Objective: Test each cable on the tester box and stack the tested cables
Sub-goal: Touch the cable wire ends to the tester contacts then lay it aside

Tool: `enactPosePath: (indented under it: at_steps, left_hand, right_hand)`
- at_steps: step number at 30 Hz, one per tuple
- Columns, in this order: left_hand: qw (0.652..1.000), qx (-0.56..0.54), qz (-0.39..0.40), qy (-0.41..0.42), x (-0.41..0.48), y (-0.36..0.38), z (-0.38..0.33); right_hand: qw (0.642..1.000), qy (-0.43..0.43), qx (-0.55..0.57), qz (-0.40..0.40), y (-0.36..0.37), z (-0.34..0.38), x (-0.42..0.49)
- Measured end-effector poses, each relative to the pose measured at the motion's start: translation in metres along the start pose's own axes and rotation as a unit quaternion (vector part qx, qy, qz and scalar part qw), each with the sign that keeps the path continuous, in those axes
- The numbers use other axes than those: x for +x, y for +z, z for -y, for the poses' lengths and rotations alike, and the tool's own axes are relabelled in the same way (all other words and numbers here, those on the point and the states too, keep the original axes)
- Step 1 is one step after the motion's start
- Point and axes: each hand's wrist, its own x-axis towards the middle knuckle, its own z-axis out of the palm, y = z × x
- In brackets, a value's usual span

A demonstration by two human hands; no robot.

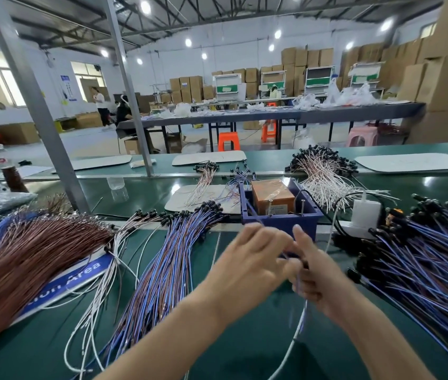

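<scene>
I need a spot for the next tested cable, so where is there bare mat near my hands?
Bare mat: between the blue-brown bundle and your left hand, and at the near edge between your forearms, crossed by one white cable. Another patch lies near left, beside the brown pile. Crowded: the blue cable heap on the right, the tester box ahead.

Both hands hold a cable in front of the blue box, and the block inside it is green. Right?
No: the head view shows the block inside the blue box is orange, not green. The left hand and right hand do hold a cable in front of it.
</scene>
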Motion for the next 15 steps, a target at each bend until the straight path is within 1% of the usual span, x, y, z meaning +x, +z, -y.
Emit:
enactPosePath:
  at_steps: [5,9,13,15]
  left_hand:
    - [0.997,-0.068,0.021,0.019,-0.012,0.016,-0.003]
    - [0.993,-0.117,0.020,0.027,-0.024,0.027,-0.001]
    - [0.985,-0.170,0.033,0.010,-0.029,0.037,-0.003]
    - [0.980,-0.196,0.039,-0.022,-0.033,0.044,-0.004]
  right_hand:
    - [1.000,0.009,-0.005,0.003,-0.006,-0.018,0.006]
    - [0.999,0.010,0.036,0.036,-0.012,-0.033,0.012]
    - [0.994,0.011,0.098,0.051,-0.017,-0.050,0.019]
    - [0.993,0.004,0.109,0.032,-0.017,-0.056,0.024]
